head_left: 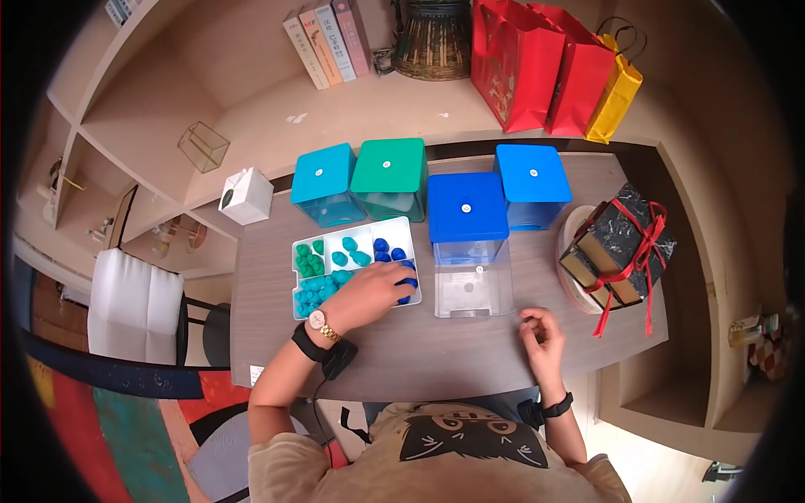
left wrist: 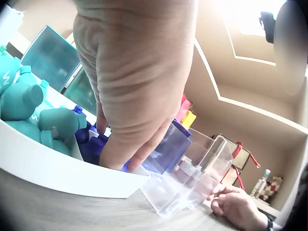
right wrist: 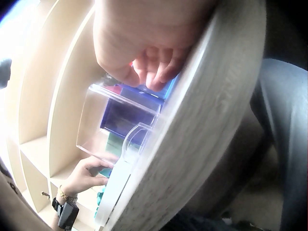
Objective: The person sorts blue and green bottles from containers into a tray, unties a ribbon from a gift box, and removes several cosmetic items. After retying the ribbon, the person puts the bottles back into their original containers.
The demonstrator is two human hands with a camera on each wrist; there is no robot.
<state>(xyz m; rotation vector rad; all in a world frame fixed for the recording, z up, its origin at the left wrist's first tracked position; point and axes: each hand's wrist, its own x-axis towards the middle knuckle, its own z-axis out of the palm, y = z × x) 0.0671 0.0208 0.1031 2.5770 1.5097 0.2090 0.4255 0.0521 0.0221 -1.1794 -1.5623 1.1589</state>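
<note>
A white divided tray holds small green bottle-shaped pieces, teal ones and dark blue ones. My left hand reaches down into the dark blue compartment at the tray's right; in the left wrist view the fingertips of the hand are hidden among the dark blue pieces, so a grip cannot be told. Right of the tray, a clear drawer stands out from the dark blue-topped box. My right hand is idle near the drawer, fingers loosely curled and holding nothing.
Teal, green and light blue topped boxes stand behind. At the right sits a black gift box with red ribbon. A white tissue box is at the back left; red bags and books stand on the shelf.
</note>
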